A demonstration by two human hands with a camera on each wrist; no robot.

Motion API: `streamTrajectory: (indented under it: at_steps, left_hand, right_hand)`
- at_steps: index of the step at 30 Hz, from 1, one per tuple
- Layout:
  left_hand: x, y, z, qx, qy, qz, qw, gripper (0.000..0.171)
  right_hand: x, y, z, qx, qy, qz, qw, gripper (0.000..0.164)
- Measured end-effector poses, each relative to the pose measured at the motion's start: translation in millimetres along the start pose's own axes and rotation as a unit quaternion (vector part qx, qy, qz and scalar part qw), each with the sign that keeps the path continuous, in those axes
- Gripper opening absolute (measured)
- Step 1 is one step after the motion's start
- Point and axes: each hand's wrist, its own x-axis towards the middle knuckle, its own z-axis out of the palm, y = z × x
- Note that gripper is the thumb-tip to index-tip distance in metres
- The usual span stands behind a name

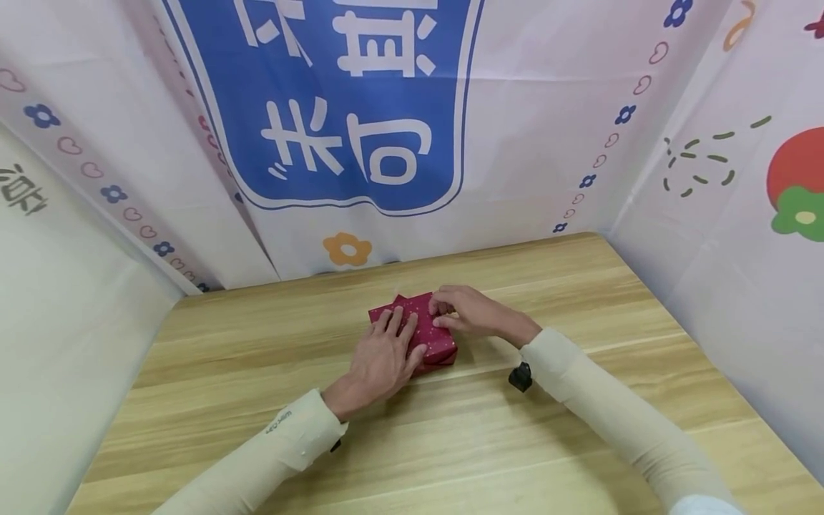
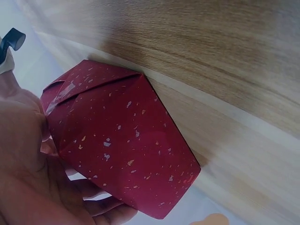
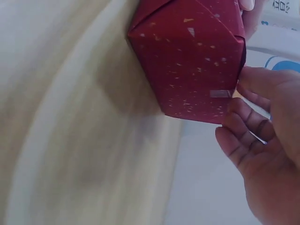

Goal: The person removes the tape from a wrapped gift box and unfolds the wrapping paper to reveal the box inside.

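My left hand [image 1: 383,361]: spread atop red, flecked, paper-wrapped box [image 1: 434,337], likely steadying | my right hand [image 1: 475,312]: half-curled against it, pinch unclear

Beige sleeves [image 1: 611,409], black wrist cameras [image 1: 520,376]

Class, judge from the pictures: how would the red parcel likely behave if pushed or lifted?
The parcel would probably slide rather than roll: its faces look flat. It likely keeps its shape when lifted, since its long edges run straight. Its folded end might crumple or open if pushed, as its layers look papery.
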Motion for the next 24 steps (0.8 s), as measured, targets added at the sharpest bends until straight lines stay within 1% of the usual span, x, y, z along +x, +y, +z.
streamTrajectory:
  at_steps: [3, 5, 8, 13, 19, 24]
  left_hand:
    - [-0.3, -0.7, 0.4, -0.001, 0.000, 0.000, 1.0000, 0.062]
    - [-0.2, -1.1, 0.6, -0.001, 0.004, 0.001, 1.0000, 0.062]
    - [-0.1, -1.4, 0.3, -0.004, 0.009, 0.005, 0.9999, 0.062]
    - [-0.2, -1.1, -0.2, -0.002, 0.014, 0.009, 0.9999, 0.062]
    - [0.3, -0.6, 0.8, -0.007, 0.017, 0.011, 0.9998, 0.062]
    - [0.1, -0.7, 1.5, -0.010, 0.016, 0.009, 0.9998, 0.062]
  right_hand:
    - [-3.1, 3.7, 1.4, 0.021, 0.013, -0.008, 1.000, 0.018]
    - [-4.6, 6.0, 1.8, 0.020, 0.023, -0.013, 0.999, 0.018]
    - [-5.6, 7.5, 1.3, 0.010, 0.031, -0.018, 0.999, 0.014]
    - [-5.2, 7.0, -2.1, 0.001, 0.020, -0.011, 1.000, 0.012]
    - [-2.5, 5.3, -5.7, -0.013, 0.011, -0.015, 1.000, 0.010]
    - [-1.2, 5.8, -5.5, 0.005, -0.003, -0.013, 1.000, 0.007]
